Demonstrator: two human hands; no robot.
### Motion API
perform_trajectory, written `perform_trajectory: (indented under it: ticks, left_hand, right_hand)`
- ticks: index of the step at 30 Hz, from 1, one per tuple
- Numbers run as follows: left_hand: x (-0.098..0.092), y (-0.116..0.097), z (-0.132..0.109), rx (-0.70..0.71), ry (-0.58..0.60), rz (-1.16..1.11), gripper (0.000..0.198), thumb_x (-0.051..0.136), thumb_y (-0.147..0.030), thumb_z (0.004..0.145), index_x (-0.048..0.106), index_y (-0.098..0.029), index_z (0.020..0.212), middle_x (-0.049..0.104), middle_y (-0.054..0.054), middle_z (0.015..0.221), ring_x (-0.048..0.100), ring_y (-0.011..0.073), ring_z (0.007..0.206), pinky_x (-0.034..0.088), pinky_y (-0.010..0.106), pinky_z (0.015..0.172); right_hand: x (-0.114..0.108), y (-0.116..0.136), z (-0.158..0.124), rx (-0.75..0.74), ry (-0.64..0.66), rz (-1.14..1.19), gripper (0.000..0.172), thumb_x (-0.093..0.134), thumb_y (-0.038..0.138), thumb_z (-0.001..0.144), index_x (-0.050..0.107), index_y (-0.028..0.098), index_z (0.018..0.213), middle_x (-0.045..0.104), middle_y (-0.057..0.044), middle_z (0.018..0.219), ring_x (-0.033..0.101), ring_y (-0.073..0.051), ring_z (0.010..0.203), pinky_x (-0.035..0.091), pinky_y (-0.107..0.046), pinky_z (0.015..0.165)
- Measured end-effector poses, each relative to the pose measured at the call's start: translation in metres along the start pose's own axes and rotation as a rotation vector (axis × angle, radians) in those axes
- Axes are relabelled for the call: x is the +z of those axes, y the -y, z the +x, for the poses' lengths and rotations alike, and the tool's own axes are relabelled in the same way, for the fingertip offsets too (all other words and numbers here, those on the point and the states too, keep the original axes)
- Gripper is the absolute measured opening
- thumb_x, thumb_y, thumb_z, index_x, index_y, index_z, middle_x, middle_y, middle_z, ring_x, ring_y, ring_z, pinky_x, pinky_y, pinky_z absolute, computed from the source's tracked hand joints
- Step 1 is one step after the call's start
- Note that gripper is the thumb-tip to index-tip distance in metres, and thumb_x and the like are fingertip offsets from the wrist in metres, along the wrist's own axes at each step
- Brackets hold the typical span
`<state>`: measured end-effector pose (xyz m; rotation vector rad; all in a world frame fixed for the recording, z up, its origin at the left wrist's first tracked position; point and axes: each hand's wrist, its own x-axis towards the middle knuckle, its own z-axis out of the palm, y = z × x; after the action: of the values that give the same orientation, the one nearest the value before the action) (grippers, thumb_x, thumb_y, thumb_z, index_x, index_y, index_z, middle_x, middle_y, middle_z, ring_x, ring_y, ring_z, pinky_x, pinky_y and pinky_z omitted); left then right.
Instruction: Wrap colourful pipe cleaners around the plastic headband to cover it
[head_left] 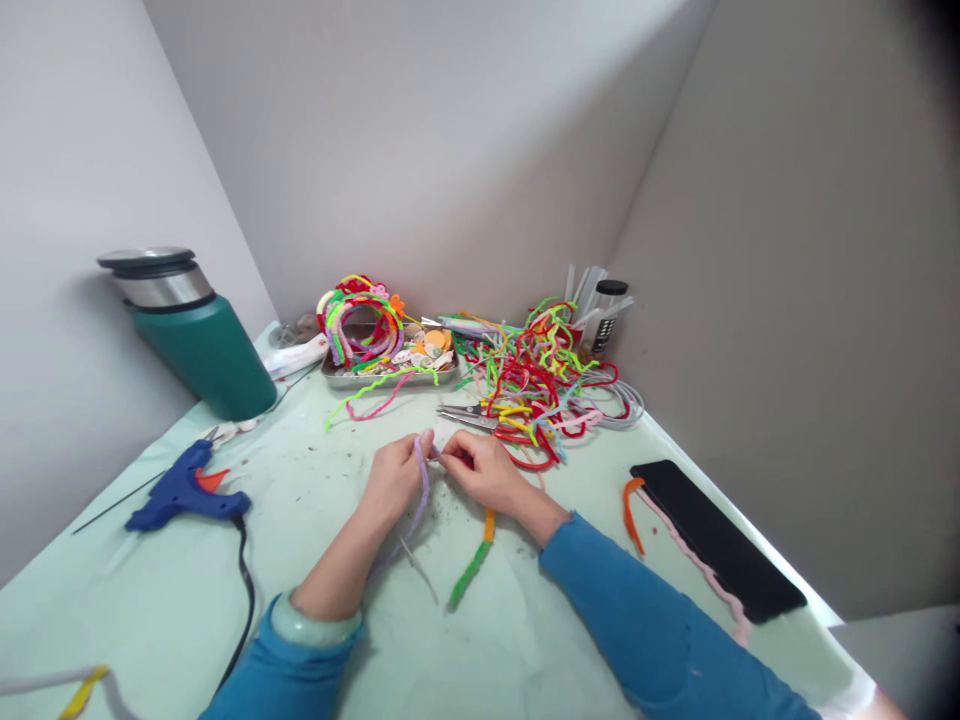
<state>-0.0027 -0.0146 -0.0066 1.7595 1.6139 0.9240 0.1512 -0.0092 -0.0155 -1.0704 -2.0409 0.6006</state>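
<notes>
Between finger and thumb, my left hand (395,476) pinches a purple pipe cleaner (423,480), whose length hangs down toward my wrist. My right hand (480,466) is closed at the same spot, its fingertips on the short end of that purple piece. The two hands nearly touch over the middle of the table. Below my right hand lies a green and orange pipe cleaner (471,572). Just behind the hands rest red-handled scissors (472,416), blades pointing left, their handles partly under loose pipe cleaners.
Left are a blue glue gun (184,490) with a black cord and a teal bottle (206,345). At the back, a metal tray (390,377) holds pipe-cleaner rings and small cutouts beside tangled pipe cleaners (532,365). A black phone-like slab (720,540) lies right.
</notes>
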Motion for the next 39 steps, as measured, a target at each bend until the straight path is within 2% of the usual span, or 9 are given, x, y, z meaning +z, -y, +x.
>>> perform_trajectory:
  ticks: [7,12,17,21,24,28,30,34,39]
  left_hand:
    - [0.001,0.0,0.001,-0.121,0.018,-0.182,0.065,0.025,-0.062,0.08,0.065,-0.012,0.069,0.048,0.0,0.04,0.046,0.0133,0.043,0.035,0.024,0.047]
    - [-0.001,0.0,0.0,-0.176,0.065,-0.349,0.076,0.017,-0.067,0.077,0.066,-0.01,0.071,0.05,0.001,0.041,0.041,0.0105,0.036,0.033,0.023,0.041]
    - [-0.003,-0.001,0.001,-0.222,0.104,-0.391,0.078,0.017,-0.071,0.074,0.064,-0.01,0.071,0.054,0.003,0.046,0.037,0.0087,0.033,0.029,0.023,0.037]
    - [-0.007,-0.008,-0.002,-0.253,0.074,-0.354,0.077,0.017,-0.071,0.074,0.064,-0.01,0.068,0.054,0.003,0.045,0.041,0.0106,0.035,0.031,0.024,0.04]
    - [-0.008,-0.01,-0.003,-0.224,-0.016,-0.312,0.072,0.023,-0.068,0.075,0.066,-0.011,0.068,0.048,0.002,0.039,0.045,0.0129,0.041,0.033,0.024,0.044]
    - [-0.007,-0.006,0.0,-0.123,-0.155,-0.414,0.061,0.035,-0.065,0.074,0.066,-0.012,0.071,0.051,0.001,0.048,0.046,0.0114,0.047,0.035,0.023,0.047]
    - [-0.007,-0.004,0.002,-0.103,-0.15,-0.496,0.059,0.037,-0.064,0.074,0.065,-0.012,0.071,0.05,0.0,0.048,0.046,0.0105,0.047,0.036,0.022,0.048]
    - [-0.009,-0.004,0.004,-0.147,-0.067,-0.644,0.058,0.04,-0.064,0.072,0.064,-0.011,0.076,0.055,0.001,0.052,0.048,0.0103,0.048,0.04,0.023,0.052]
    - [-0.005,-0.003,0.005,-0.127,-0.047,-0.513,0.045,0.06,-0.053,0.064,0.063,-0.014,0.086,0.061,0.002,0.068,0.05,0.0099,0.055,0.039,0.02,0.053]
  right_hand:
    - [0.001,-0.002,0.0,0.013,-0.006,-0.013,0.011,0.05,0.021,0.079,0.056,0.016,0.072,0.055,0.003,0.061,0.045,-0.008,0.054,0.03,-0.019,0.053]
    - [0.0,-0.001,0.0,0.013,-0.009,-0.016,0.01,0.05,0.021,0.079,0.056,0.016,0.072,0.056,0.003,0.062,0.046,-0.007,0.054,0.03,-0.019,0.054]
    - [0.0,-0.002,0.0,0.024,-0.019,-0.016,0.01,0.051,0.022,0.08,0.056,0.016,0.073,0.057,0.003,0.063,0.047,-0.007,0.055,0.031,-0.019,0.053]
    - [0.001,-0.003,0.0,0.018,-0.006,-0.022,0.01,0.051,0.022,0.08,0.056,0.016,0.074,0.057,0.002,0.063,0.047,-0.008,0.055,0.03,-0.019,0.053]
    - [0.001,-0.003,0.0,0.012,0.001,-0.019,0.01,0.051,0.022,0.079,0.057,0.016,0.074,0.058,0.002,0.063,0.047,-0.008,0.055,0.031,-0.019,0.053]
    - [0.001,-0.004,0.0,0.012,0.019,-0.023,0.01,0.051,0.022,0.08,0.056,0.016,0.073,0.057,0.002,0.062,0.047,-0.008,0.055,0.03,-0.019,0.053]
    - [0.001,-0.004,-0.001,0.0,0.028,-0.032,0.01,0.051,0.021,0.079,0.056,0.017,0.072,0.057,0.002,0.062,0.048,-0.008,0.055,0.03,-0.019,0.053]
    - [0.002,-0.005,-0.001,-0.025,0.03,-0.043,0.009,0.051,0.02,0.078,0.055,0.017,0.071,0.056,0.003,0.062,0.047,-0.008,0.056,0.03,-0.019,0.053]
    - [0.002,-0.007,-0.001,-0.014,0.017,-0.034,0.008,0.05,0.019,0.078,0.055,0.017,0.072,0.056,0.003,0.061,0.046,-0.008,0.055,0.029,-0.019,0.052]
